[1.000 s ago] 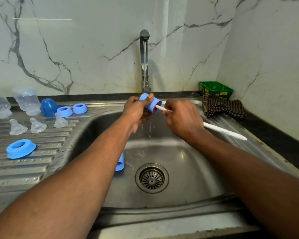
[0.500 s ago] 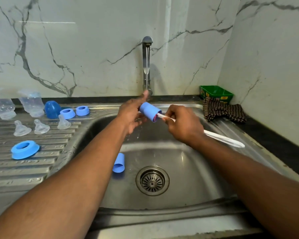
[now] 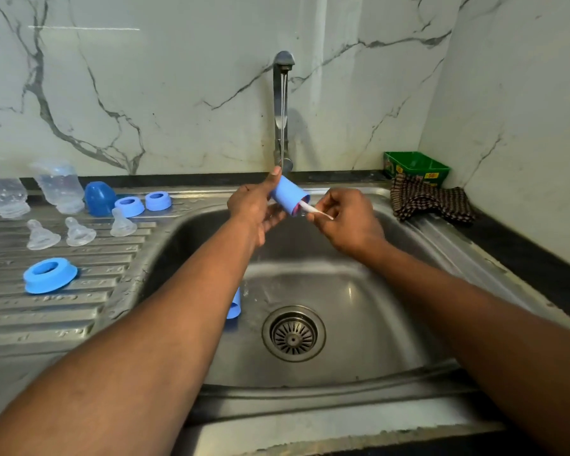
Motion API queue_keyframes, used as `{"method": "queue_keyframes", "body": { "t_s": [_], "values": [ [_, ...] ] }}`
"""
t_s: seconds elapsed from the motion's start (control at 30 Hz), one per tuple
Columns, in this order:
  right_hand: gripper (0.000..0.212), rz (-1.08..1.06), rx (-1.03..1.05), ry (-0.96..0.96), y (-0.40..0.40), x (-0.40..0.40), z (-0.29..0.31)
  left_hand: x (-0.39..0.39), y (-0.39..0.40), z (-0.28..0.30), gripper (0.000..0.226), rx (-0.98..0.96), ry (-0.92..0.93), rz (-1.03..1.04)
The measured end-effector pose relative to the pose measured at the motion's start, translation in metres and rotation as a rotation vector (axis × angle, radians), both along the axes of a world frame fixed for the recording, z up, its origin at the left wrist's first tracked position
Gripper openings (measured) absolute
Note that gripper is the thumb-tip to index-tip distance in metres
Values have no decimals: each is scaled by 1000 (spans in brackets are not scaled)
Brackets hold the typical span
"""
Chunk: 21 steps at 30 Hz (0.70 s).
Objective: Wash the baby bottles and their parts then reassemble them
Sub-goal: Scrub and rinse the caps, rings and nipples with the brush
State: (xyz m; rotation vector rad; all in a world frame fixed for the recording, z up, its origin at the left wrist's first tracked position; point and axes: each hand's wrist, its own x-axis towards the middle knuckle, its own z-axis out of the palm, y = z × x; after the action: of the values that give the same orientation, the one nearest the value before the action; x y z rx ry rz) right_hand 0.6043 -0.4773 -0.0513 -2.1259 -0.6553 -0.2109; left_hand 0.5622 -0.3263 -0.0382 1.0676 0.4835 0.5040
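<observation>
My left hand (image 3: 255,209) holds a blue bottle cap (image 3: 288,194) over the sink (image 3: 343,291), under the thin stream from the tap (image 3: 282,103). My right hand (image 3: 349,218) pinches the white handle of a brush (image 3: 315,211) whose pink head is inside the cap's open end. Another blue cap (image 3: 234,304) lies in the basin beside my left forearm. On the drainboard (image 3: 46,311) at left stand two clear bottles (image 3: 60,185), a dark blue cap (image 3: 98,197), three blue rings (image 3: 49,274) and three clear teats (image 3: 79,232).
A green box (image 3: 415,167) and a dark checked cloth (image 3: 431,200) sit at the back right of the counter. The drain strainer (image 3: 293,334) is in the middle of the basin. Marble walls close off the back and right.
The cap has been turned in my left hand so its side now faces up. The long white brush handle that stuck out behind my right hand is no longer visible.
</observation>
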Motion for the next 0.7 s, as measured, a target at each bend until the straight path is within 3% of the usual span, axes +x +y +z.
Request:
{"method": "queue_keyframes", "body": {
  "t_s": [0.1, 0.17, 0.2, 0.23, 0.3, 0.33, 0.37, 0.43, 0.53, 0.63, 0.7],
  "values": [
    [14, -163, -170, -261, -5, 0, -2, 0, -6, 3, 40, 88, 130, 40],
    [11, -172, -197, -290, -6, -2, 2, 3, -10, 3, 34, 111, 112, 58],
    [14, -107, -115, -163, -6, -1, 3, 3, -11, 1, 31, 99, 83, 55],
    [16, -17, 31, 83, -7, 0, 7, 2, -14, 0, 29, 54, 30, 31],
    [21, 228, 347, 705, -9, -4, 19, 0, -12, -2, 31, -106, -140, -60],
    [23, 305, 434, 860, -10, -5, 23, -2, -11, -3, 34, -172, -226, -99],
    [25, 338, 455, 870, -9, -4, 25, -3, -10, -3, 38, -197, -272, -122],
    [26, 248, 353, 575, -6, -5, 22, -2, -11, -4, 48, -98, -190, -117],
    [23, -51, -89, -87, -5, -13, 10, 1, -14, -6, 56, 81, 5, -94],
    [5, -144, -302, -354, -6, -26, 13, 1, -15, 0, 37, 19, -21, -121],
    [14, -161, -412, -497, -7, -28, 18, 5, -16, 1, 33, 14, -11, -114]
  ]
}}
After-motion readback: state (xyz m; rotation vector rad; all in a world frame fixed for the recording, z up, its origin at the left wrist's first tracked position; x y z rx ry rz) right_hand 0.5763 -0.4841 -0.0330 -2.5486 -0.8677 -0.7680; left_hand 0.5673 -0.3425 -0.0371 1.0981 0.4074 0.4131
